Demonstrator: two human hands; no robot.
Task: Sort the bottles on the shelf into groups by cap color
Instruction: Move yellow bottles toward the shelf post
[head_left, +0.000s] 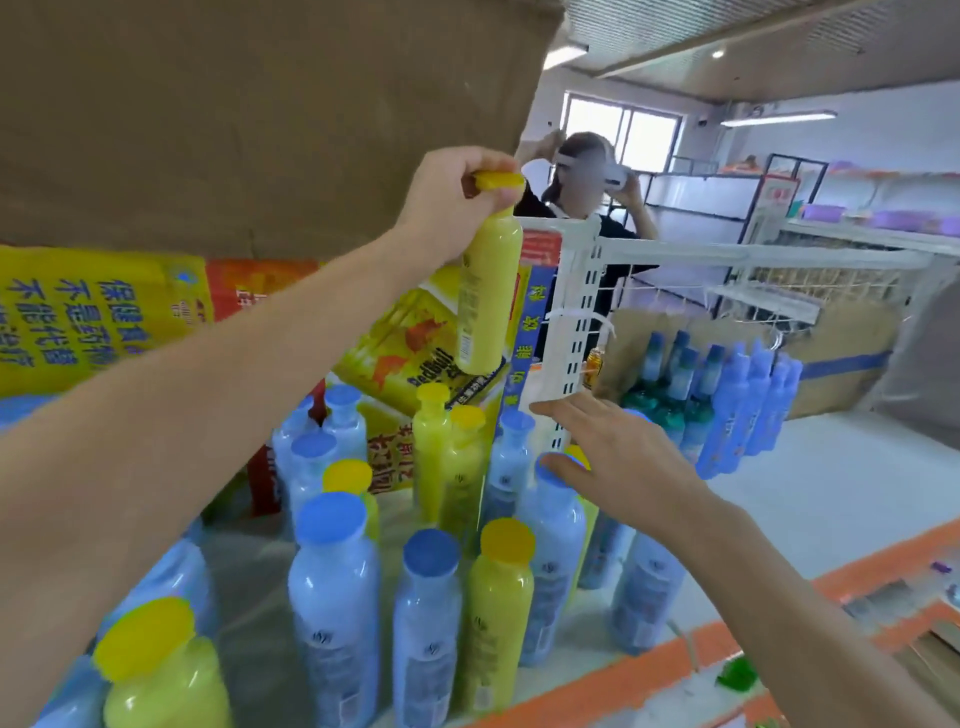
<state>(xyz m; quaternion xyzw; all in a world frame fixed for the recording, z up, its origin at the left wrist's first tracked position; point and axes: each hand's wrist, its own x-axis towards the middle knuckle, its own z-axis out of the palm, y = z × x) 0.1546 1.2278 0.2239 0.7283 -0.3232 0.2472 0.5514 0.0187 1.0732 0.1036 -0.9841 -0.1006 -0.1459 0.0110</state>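
My left hand (452, 202) grips the yellow cap of a yellow bottle (488, 291) and holds it in the air above the shelf. Below it two yellow-capped bottles (447, 457) stand together near the back. My right hand (618, 462) hovers with fingers spread over a blue-capped bottle (556, 551) at the shelf's right side, fingertips touching its cap. Several blue-capped bottles (332, 587) and yellow-capped bottles (498, 597) stand mixed on the shelf board (249, 571). One more yellow bottle (161, 675) is at the near left.
A brown cardboard box (260, 119) hangs overhead. Yellow and red cartons (400, 343) fill the back. A white slotted upright (571, 322) bounds the shelf on the right. Blue bottles (743, 405) stand on the neighbouring shelf. A person (587, 192) stands behind.
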